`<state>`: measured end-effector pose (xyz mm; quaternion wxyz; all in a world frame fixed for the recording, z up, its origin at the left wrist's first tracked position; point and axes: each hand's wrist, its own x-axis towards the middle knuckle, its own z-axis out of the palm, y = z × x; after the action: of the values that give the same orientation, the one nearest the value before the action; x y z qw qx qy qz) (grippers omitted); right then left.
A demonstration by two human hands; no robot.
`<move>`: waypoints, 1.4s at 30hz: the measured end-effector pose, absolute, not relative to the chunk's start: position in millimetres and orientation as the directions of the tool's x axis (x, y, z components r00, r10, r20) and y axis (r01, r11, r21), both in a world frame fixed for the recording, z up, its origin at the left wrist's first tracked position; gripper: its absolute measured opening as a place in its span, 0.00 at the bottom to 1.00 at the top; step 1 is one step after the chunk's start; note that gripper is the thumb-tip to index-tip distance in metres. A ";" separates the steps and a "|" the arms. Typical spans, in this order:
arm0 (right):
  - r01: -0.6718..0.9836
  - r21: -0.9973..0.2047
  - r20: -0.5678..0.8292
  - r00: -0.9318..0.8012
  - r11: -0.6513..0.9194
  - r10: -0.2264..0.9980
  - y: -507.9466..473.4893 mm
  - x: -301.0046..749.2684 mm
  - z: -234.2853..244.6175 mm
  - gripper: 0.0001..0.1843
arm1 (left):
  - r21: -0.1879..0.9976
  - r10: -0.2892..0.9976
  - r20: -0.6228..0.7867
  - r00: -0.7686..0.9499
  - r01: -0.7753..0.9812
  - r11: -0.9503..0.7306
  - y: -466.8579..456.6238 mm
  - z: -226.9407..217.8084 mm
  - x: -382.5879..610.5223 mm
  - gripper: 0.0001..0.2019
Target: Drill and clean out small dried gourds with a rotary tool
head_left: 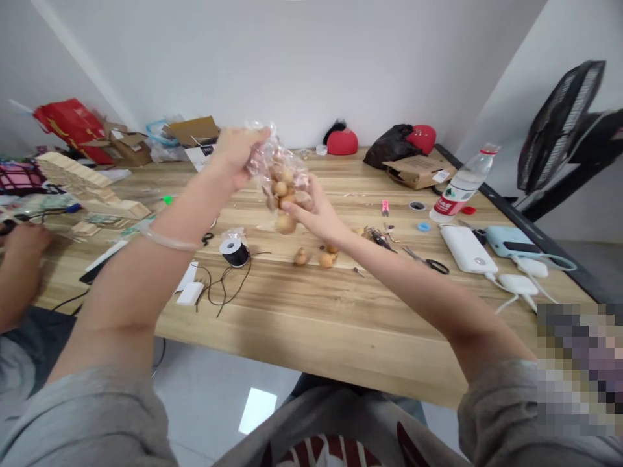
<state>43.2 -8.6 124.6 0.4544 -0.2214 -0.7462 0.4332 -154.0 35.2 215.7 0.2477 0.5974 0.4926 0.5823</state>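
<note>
One long worktop [311, 311] of pale wood-grain board fills the middle of the frame, with plain white walls behind and a glossy light floor below its near edge. Held above its centre is a crinkly clear plastic bag [277, 170] of small round tan gourds. The left hand [233, 154] has its fingers closed tight on the gathered top. The right hand [316, 217] cups the lower end with fingers half-curled against it. Three loose gourds [302, 257] lie on the wood just below. Left of them sits a spool of black cord [234, 251]; to the right are scissors [431, 263], a white power bank [467, 250] and a water bottle [462, 185]. A black fan [559, 123] stands upper right. Another person's hand [24, 240] rests at the left edge.
</note>
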 end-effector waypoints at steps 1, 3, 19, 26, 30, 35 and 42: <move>-0.089 -0.886 0.441 -0.464 0.455 0.768 -18.0 51.3 121.2 0.31 | 0.921 0.924 0.360 -0.130 0.210 -0.329 30.1 210.9 -139.8 0.22; -0.149 -0.962 0.273 -0.450 0.230 0.850 -36.6 71.7 114.6 0.30 | 0.968 0.965 0.247 -0.084 0.058 -0.243 18.1 198.4 -111.2 0.18; 0.040 -0.904 -0.296 -0.776 -0.425 0.557 -95.1 209.2 62.4 0.14 | 0.358 0.725 0.418 0.548 0.634 -0.686 -106.8 112.8 -7.2 0.45; 0.049 -0.999 -0.046 -0.661 -0.018 0.749 -86.6 207.0 31.4 0.30 | 0.200 0.862 -0.101 0.496 0.859 -0.471 -104.2 93.4 -3.1 0.48; 0.235 -0.915 0.100 -0.654 0.327 0.750 -84.2 211.4 27.4 0.16 | 0.149 0.850 -0.148 0.505 0.861 -0.486 -103.5 87.5 -7.4 0.39; 0.447 -0.694 0.150 -0.677 0.564 0.720 -87.8 215.2 34.1 0.15 | 0.183 0.830 -0.185 0.527 0.848 -0.498 -104.6 80.5 -0.1 0.24; 0.530 -0.556 0.076 -0.735 0.641 0.674 -95.3 213.3 29.6 0.19 | 0.157 0.866 -0.215 0.451 0.891 -0.425 -120.1 75.3 11.4 0.21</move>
<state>213.3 -95.3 29.6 0.1395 -0.3362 -0.8949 0.2582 11.4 -120.1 75.3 0.1244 0.8426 0.5215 -0.0506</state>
